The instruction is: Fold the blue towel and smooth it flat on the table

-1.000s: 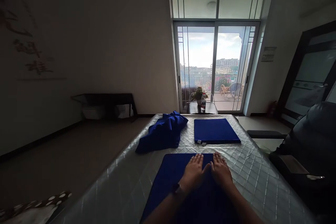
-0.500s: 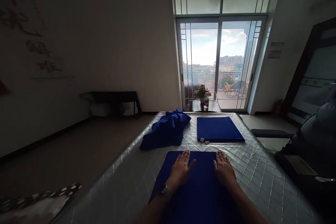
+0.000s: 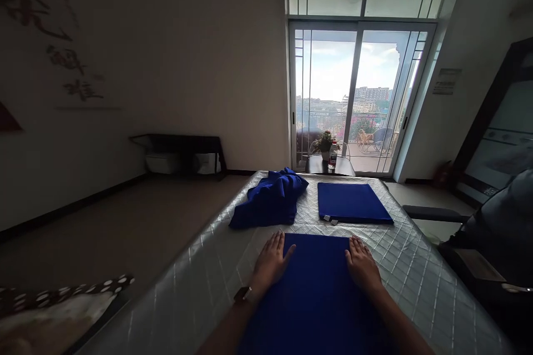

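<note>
A flat blue cloth (image 3: 318,288) lies spread toward me on the silver quilted surface, its near end running out of view. My left hand (image 3: 271,260) rests flat at its far left corner, fingers stretched and thumb apart. At the far right corner my right hand (image 3: 362,262) also lies flat with straight fingers. Beyond the hands, a crumpled blue cloth (image 3: 275,199) is heaped on the left. To its right sits a neatly folded blue cloth (image 3: 353,202) with small white tags on its near edge.
The silver quilted mattress (image 3: 200,283) fills the foreground. Behind it a small dark table (image 3: 318,166) bears a potted plant (image 3: 327,144) and a bottle (image 3: 332,155), before sliding glass doors. A dark chair (image 3: 499,222) stands at the right, a low dark bench (image 3: 183,147) by the left wall.
My left hand has slid left, out to the cloth's left edge. My right hand stays near the right corner. The camera view has shifted slightly.
</note>
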A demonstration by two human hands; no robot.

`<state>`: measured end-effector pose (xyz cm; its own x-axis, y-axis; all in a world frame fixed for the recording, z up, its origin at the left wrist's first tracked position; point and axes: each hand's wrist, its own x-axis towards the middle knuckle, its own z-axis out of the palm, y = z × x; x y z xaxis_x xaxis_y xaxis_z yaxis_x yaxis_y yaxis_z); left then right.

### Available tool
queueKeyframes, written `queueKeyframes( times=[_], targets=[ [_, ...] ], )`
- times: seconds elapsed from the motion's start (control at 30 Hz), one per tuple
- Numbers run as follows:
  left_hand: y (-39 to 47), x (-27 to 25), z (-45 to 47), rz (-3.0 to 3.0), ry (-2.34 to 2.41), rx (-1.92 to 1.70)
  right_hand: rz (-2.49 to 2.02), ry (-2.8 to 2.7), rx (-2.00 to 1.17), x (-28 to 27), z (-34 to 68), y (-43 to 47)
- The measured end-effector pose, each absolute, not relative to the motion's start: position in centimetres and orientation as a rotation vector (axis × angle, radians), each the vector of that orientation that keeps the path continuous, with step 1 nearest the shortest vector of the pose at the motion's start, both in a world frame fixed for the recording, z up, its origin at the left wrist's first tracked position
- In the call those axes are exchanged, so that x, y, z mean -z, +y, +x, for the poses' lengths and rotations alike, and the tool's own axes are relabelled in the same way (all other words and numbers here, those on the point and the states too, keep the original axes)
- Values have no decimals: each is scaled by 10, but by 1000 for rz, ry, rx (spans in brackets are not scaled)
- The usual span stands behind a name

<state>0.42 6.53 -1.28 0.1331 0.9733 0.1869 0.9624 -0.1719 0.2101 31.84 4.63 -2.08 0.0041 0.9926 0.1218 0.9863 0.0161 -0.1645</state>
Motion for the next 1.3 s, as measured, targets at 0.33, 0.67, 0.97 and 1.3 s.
queueKeyframes(
  times=[0.33, 0.67, 0.97, 1.3],
  targets=[
    [65, 16, 1, 2338, 1960, -471, -2109, -2100, -73, 7, 313, 42],
    [72, 28, -1, 2372, 1996, -532, -2087, -2134, -95, 7, 311, 7],
    [72, 27, 0, 2376, 1988, -478, -2092, -2091, -125, 11, 312, 5],
    [80, 2, 16, 2283, 2103, -139, -2081, -2068, -138, 9, 312, 2]
  ],
)
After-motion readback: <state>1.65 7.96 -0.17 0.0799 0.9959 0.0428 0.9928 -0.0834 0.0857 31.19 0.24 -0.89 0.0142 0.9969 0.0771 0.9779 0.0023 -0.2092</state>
